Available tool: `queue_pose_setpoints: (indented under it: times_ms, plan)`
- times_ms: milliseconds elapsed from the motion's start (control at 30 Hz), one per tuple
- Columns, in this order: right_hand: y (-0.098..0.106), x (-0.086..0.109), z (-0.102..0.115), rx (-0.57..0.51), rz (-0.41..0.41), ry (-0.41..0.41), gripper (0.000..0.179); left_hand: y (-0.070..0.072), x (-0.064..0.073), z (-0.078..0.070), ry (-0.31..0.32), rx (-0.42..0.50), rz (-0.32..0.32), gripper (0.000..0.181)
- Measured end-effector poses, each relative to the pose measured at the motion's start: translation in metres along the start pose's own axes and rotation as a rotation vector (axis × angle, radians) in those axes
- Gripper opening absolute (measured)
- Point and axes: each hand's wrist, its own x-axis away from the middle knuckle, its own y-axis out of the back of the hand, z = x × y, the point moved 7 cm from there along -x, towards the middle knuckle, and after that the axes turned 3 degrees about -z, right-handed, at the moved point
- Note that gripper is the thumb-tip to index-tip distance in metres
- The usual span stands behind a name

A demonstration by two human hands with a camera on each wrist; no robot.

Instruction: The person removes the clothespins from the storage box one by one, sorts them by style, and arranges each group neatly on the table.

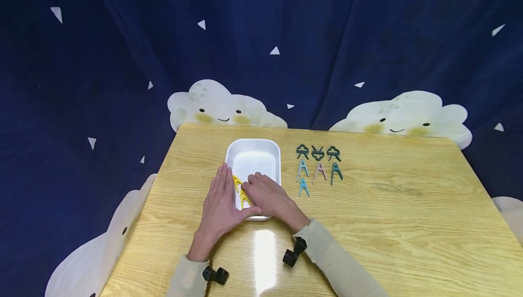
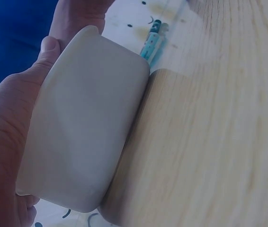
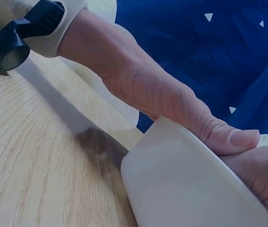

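A white rectangular tray (image 1: 253, 145) stands on the table, with two yellow clothespins (image 1: 245, 199) visible inside near its left side. My left hand (image 1: 220, 206) lies over the tray's left rim with its fingers straight, the thumb stretched along the front rim. Inside the tray, my right hand (image 1: 269, 195) has curled fingers beside the yellow clothespins; its fingertips are hidden, so whether it pinches one is unclear. In the left wrist view, the tray's outer wall (image 2: 82, 123) hides the inside. The right wrist view shows the left thumb near my right hand (image 3: 262, 177).
Right of the tray, rows of clips lie on the wooden table (image 1: 388, 215): dark green clips (image 1: 302, 151) at the back, then a pink clothespin (image 1: 320, 172) among blue and teal ones, and a light blue clothespin (image 1: 304, 187) nearest. A dark blue curtain (image 1: 261, 29) hangs behind.
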Motion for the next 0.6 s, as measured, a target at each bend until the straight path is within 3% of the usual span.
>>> queue_pose_setpoints:
  times_ms: [600]
  plan:
    - [0.0012,-0.0002,0.0000,0.008,-0.012,0.014,0.018,-0.0016,-0.0001,0.0007,0.001,-0.008,0.003,0.143]
